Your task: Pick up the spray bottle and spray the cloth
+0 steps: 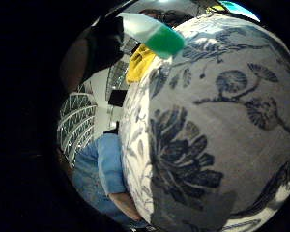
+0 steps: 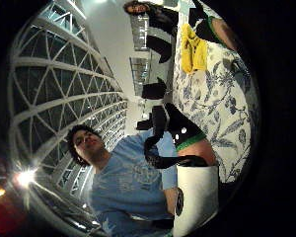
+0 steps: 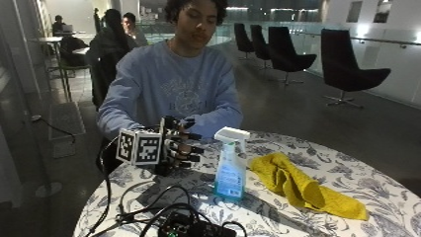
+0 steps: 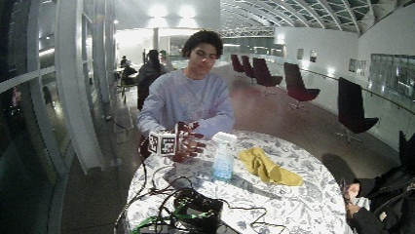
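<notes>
One spray bottle (image 3: 230,165), one yellow cloth (image 3: 303,185), gloved right hand (image 3: 178,148) beside bottle

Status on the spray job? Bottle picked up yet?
Nothing is done yet. The clear blue spray bottle with a white trigger head stands upright on the floral-print round table, untouched. The black-gloved right hand is raised beside it, fingers relaxed, holding nothing. Left: grip the bottle, lift it and spray the crumpled yellow cloth lying beside it.

Floral table (image 3: 368,182): spray bottle (image 3: 230,170), yellow cloth (image 3: 299,185).
</notes>
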